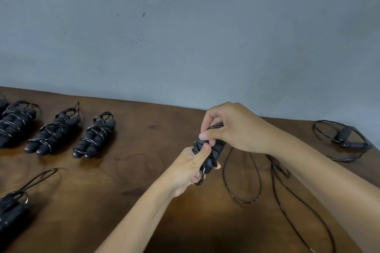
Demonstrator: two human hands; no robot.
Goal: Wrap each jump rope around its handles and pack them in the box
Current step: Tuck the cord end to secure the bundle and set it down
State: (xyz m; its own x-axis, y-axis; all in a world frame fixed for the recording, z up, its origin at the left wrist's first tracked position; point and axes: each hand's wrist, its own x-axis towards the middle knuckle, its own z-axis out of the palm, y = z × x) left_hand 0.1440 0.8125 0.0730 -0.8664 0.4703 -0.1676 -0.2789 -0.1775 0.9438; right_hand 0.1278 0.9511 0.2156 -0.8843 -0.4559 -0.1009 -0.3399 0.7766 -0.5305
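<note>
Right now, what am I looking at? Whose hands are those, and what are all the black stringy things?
A person wears a camera on their head, so you see their own two hands from above. The left hand grips the black handles of a jump rope. The right hand pinches its cord to wind it round them; the rest trails loose on the wooden table. On the left lie wrapped ropes, already finished. One unwrapped rope waits on the far right. No box shows.
</note>
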